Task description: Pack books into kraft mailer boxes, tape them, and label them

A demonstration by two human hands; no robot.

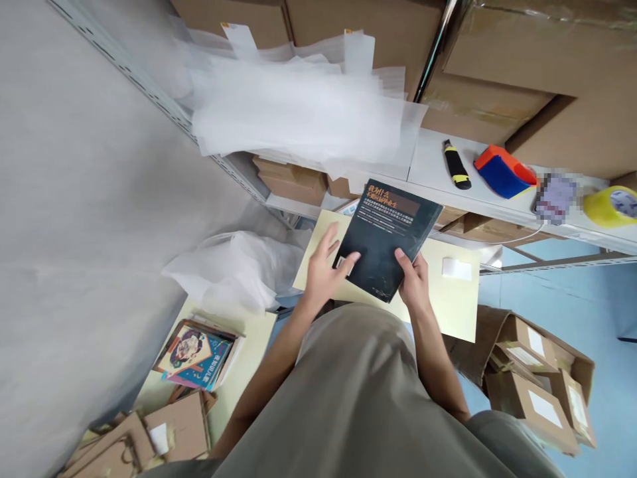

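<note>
The right hand (pixel 414 282) holds a paperback book (pixel 391 232) by its lower right edge, thumb on the cover and fingers beneath. The left hand (pixel 322 273) is open, its fingers spread beside the book's lower left edge and its thumb over the cover; whether it touches is hard to tell. The book, closed and turned at a slant, is up over the pale yellow bench (pixel 460 309). Its cover is nearly black, with orange Chinese characters at the upper left, rows of small white print below them, a white barcode near the left thumb and pale scuffs along the bottom edge.

To the right on the bench lies a white slip (pixel 456 269). Beyond, the white shelf (pixel 428 156) carries a stack of foam sheets (pixel 298 106), a utility knife (pixel 456 164), an orange-and-blue tape dispenser (pixel 503 172), a pixelated phone (pixel 556 198) and a yellow tape roll (pixel 610 206). At left, white foam wrapping (pixel 239 269) sits near a pile of books (pixel 199 353); at lower right, an open carton (pixel 485 332) contains labelled boxes (pixel 530 406).
</note>
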